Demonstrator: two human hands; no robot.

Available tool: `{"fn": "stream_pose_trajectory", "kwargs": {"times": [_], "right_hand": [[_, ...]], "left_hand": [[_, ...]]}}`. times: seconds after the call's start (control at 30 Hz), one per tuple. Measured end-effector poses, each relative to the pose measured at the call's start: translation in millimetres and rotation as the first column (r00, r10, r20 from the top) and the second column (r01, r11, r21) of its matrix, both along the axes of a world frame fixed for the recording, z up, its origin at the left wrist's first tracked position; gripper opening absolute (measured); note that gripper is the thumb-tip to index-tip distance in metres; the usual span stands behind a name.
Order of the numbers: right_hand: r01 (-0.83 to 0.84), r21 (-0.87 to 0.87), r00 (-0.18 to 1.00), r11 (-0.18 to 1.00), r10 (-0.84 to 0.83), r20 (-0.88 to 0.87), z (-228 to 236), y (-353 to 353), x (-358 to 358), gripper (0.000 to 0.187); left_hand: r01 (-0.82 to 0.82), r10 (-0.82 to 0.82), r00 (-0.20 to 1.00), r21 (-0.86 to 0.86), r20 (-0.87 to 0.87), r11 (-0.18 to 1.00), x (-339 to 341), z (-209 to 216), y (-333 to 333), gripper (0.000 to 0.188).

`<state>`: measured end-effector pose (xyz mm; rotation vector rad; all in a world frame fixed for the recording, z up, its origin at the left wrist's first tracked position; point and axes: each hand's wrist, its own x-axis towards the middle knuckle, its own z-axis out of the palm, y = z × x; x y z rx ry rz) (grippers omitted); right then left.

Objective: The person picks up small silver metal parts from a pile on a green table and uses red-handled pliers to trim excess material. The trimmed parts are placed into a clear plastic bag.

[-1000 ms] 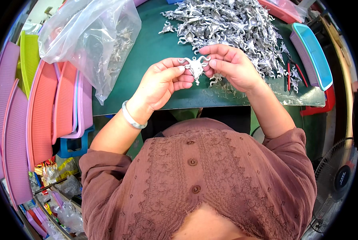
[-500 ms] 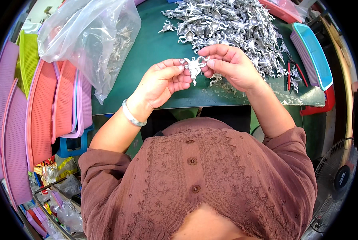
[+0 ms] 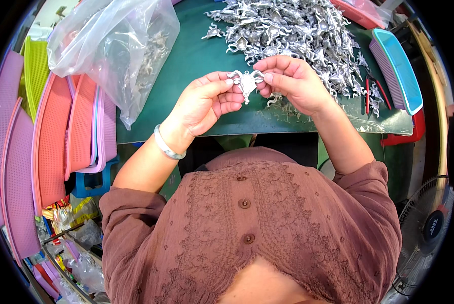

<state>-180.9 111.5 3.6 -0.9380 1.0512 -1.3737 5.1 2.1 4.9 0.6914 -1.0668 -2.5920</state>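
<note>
Between my two hands is a silver metal bull-head pendant (image 3: 247,86), horns out to the sides and a small loop on top. My left hand (image 3: 209,101) pinches one horn between thumb and fingers; a pale bangle circles that wrist. The opposite horn is pinched by my right hand (image 3: 295,86). Just beyond, a large heap of similar silver castings (image 3: 293,33) covers the far part of the green table (image 3: 186,55). One loose casting (image 3: 213,31) lies at the heap's left, and another casting (image 3: 274,98) is partly hidden beneath my right hand.
A clear plastic bag (image 3: 110,45) with castings inside sits at the left of the table. Stacked coloured baskets (image 3: 52,147) stand left of it. Red-handled pliers (image 3: 378,91) and a turquoise basket (image 3: 399,71) are at the right. A fan (image 3: 432,223) stands at lower right.
The pendant has tilted slightly, its face turned a little and its lower tip raised. Both hands keep their pinch on the horns and have barely moved.
</note>
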Motion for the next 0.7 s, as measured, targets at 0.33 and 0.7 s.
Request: {"fn": "stream_pose_trajectory", "kwargs": {"times": [0.33,0.7], "right_hand": [[0.023,0.015,0.999,1.0,-0.023,0.031,-2.5,0.6,0.1,0.023],[0.035,0.024,0.999,0.999,-0.036,0.039,-6.2,0.7,-1.7,0.019]], "left_hand": [[-0.036,0.036,0.999,-0.065,-0.003,0.997,-1.6,2.5,4.0,0.016],[-0.05,0.049,0.999,-0.051,-0.024,0.997,0.0,2.3,5.1,0.019]]}}
